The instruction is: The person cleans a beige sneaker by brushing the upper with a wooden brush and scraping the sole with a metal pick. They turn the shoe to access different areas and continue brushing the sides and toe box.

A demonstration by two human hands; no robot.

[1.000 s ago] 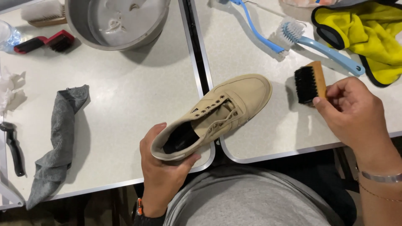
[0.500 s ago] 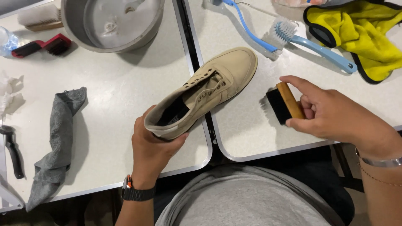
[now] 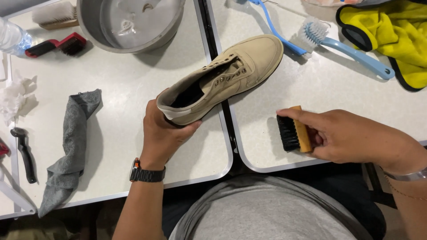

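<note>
Two white tables (image 3: 133,146) pushed together. Left hand (image 3: 162,133) clamps beige laceless sneaker (image 3: 222,78) at heel, toe pointing away. Right hand (image 3: 344,135) closed around black-bristled wooden brush (image 3: 291,132) (bristles facing shoe), just right of sneaker. Judged: brushing step; next, bring bristles to upper.

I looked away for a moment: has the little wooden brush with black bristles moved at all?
Yes. The right hand has carried the brush leftward and toward the person, farther from the blue long-handled brush and nearer the table's front edge.

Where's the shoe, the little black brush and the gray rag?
shoe (image 3: 249,62): head view, on its tan side.
black brush (image 3: 288,132): head view, on its bristles.
gray rag (image 3: 73,142): head view, on its middle fold.
</note>
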